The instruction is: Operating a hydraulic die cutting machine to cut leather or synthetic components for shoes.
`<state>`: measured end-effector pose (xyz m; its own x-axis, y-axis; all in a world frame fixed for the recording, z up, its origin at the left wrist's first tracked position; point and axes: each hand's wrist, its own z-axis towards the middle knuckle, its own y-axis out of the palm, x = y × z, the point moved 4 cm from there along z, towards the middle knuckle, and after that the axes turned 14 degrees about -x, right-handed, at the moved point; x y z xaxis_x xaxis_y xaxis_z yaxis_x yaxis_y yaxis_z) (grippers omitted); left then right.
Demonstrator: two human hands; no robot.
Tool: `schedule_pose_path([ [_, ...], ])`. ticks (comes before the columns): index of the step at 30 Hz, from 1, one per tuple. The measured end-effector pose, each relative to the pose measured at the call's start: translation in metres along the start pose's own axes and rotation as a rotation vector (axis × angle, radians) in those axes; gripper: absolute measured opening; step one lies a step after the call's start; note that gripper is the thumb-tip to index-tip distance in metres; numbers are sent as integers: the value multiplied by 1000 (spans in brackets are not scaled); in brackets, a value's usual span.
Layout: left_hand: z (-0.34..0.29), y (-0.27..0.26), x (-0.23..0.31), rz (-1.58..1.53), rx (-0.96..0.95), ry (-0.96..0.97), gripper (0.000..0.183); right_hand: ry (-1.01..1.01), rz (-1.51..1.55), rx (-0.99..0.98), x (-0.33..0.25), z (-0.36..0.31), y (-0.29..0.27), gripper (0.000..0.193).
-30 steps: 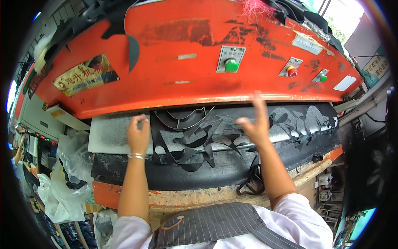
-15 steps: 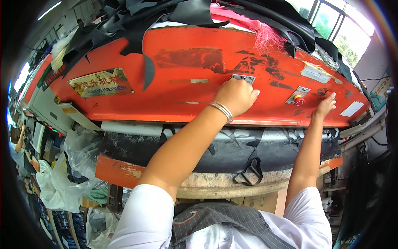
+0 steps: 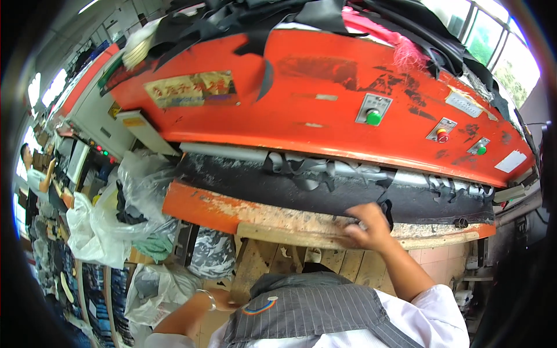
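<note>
My right hand (image 3: 371, 227) reaches over the front edge of the red press's dark bed (image 3: 278, 188), thumb and fingers apart. Close beside it a black strap (image 3: 387, 210) lies partly hidden by the hand. My left hand (image 3: 223, 298) is low by the striped apron (image 3: 290, 310), a bracelet (image 3: 210, 297) on its wrist; its fingers are blurred and mostly hidden. On the red press front (image 3: 313, 104) are a green button (image 3: 373, 118), a red stop knob (image 3: 442, 136) and a second green button (image 3: 481, 150). Black cut strips (image 3: 307, 174) hang along the back of the bed.
Black sheet scraps (image 3: 301, 17) and a pink fringed bundle (image 3: 400, 46) are piled on top of the press. Clear plastic bags (image 3: 142, 185) and a white sack (image 3: 96, 232) stand to the left. Farther left, another person (image 3: 38, 177) works. Wooden boards (image 3: 261, 261) cover the floor.
Both hands have left the press front: the left dropped beside the apron, the right came down to the bed's front edge. The view has shifted left, and the green buttons now show.
</note>
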<state>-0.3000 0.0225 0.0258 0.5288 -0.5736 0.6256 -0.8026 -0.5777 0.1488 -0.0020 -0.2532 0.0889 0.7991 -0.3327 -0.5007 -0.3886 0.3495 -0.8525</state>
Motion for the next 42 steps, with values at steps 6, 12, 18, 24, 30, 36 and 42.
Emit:
schedule_pose_path([
  [6, -62, -27, -4, -821, 603, 1109, 97, 220, -181, -251, -69, 10, 91, 53],
  [12, -77, -50, 78, -754, 236, 1563, 103, 255, -152, -180, -66, 11, 102, 50],
  [18, -72, -47, 223, -288, -212, 1838, 112, 252, -65, -181, -63, 8, 101, 45],
  [24, -86, -52, 286, -60, -426, 1726, 100, 46, 120, -835, -71, 33, 41, 40],
  [30, -82, -88, 285, -126, -380, 1735, 97, -368, -372, -360, 5, 191, -6, 32],
  [36, -90, -88, 256, -162, -257, 1742, 94, -818, -618, -372, 10, 275, 29, 18],
  [42, -97, -89, 228, -208, -215, 1755, 91, -981, -608, -648, 12, 293, 57, 9],
])
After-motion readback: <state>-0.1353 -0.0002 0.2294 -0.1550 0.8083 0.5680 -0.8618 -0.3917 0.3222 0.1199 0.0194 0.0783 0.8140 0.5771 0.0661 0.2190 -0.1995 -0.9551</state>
